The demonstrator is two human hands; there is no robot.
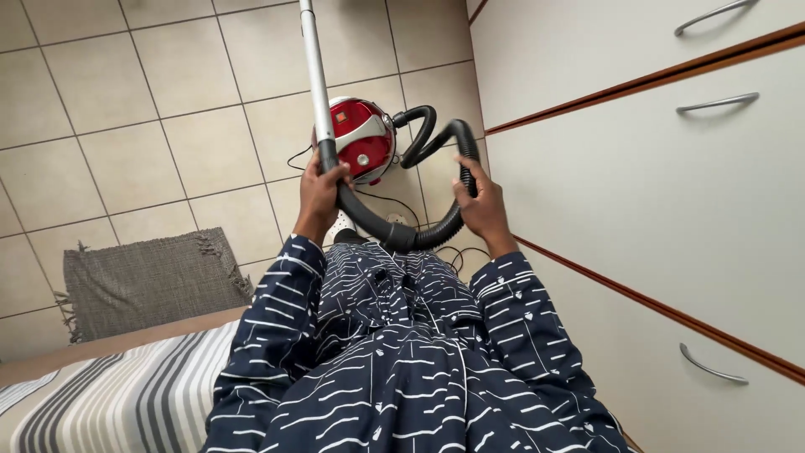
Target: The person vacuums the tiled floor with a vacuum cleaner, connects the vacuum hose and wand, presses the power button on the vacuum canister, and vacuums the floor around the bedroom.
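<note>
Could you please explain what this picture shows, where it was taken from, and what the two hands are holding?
There is one picture, from a camera on the person's head, looking down over their patterned dark sleeves. No machine arms here: both are bare hands. The left hand grips the handle end of a black hose, where a grey tube joins it. The right hand holds the hose farther along. The hose loops to a red vacuum on the tiled floor. A grey mat lies at left, a striped bed below it, white drawers at right.
</note>
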